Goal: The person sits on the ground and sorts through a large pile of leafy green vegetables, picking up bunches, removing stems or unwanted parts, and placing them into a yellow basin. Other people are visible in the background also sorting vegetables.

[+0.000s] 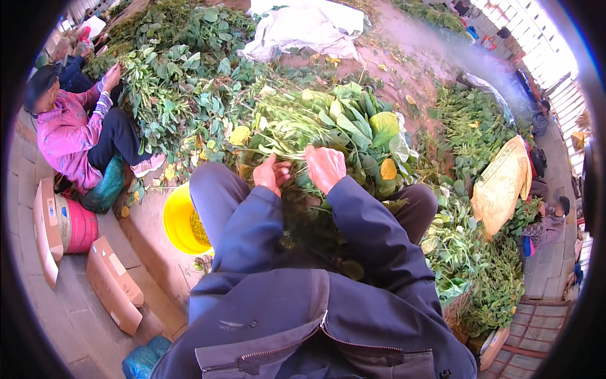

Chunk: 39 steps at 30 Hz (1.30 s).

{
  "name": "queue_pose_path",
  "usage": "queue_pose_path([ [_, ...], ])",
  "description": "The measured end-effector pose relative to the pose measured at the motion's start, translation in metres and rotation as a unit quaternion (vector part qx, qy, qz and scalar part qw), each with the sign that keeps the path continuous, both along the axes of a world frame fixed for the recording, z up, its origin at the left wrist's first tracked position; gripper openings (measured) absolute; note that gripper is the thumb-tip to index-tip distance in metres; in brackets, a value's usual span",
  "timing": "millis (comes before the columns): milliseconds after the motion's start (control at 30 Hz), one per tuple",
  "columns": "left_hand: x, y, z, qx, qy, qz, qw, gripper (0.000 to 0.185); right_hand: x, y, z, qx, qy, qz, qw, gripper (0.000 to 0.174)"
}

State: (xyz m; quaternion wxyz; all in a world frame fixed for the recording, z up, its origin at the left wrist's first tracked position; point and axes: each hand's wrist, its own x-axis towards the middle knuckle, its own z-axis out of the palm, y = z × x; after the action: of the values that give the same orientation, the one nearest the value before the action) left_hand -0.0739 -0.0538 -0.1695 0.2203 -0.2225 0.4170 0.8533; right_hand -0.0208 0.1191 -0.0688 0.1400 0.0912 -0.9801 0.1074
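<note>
A bundle of leafy bean plants [289, 123] with green pods lies across my lap. My right hand [327, 166] is closed around the plant stems, thumb towards the pods. Close on its left, my left hand [271, 175] is at the near edge of the bundle, thumb raised and fingers curled. Whether it pinches a pod or stem cannot be made out. Beside my left knee stands a yellow bucket [177, 222] with small yellowish-green pieces, perhaps pods, inside.
Cut plants [165, 80] are heaped ahead, with a white sheet [307, 28] behind. A person in a pink jacket [71, 128] sits at left, near cardboard boxes [111, 284]. At right lie more plants [473, 256] and a yellowish sack [502, 184]; another person [549, 222] sits beyond.
</note>
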Motion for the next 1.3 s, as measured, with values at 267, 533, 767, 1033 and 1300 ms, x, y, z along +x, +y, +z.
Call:
queue_pose_path([
  [267,0.0,-0.005,0.019,0.124,0.025,-0.026,0.992,0.02,0.032,0.009,0.025,-0.092,-0.051,0.002,0.994,0.016],
  [533,0.027,-0.012,0.066,0.022,0.154,0.08,0.985,0.019,0.147,0.102,0.112,-0.254,0.002,-0.032,0.967,0.011],
  [767,0.061,-0.017,0.093,0.07,0.274,0.028,0.959,0.013,0.296,0.275,0.145,0.157,0.09,-0.457,0.871,0.04],
  [1033,0.103,0.023,0.164,-0.032,0.457,-0.046,0.888,0.011,0.203,0.104,0.137,-0.153,0.128,-0.117,0.973,0.053],
  [1300,0.092,0.052,0.184,0.032,0.473,-0.021,0.88,0.032,0.077,0.049,0.14,-0.26,0.142,-0.042,0.954,0.049],
])
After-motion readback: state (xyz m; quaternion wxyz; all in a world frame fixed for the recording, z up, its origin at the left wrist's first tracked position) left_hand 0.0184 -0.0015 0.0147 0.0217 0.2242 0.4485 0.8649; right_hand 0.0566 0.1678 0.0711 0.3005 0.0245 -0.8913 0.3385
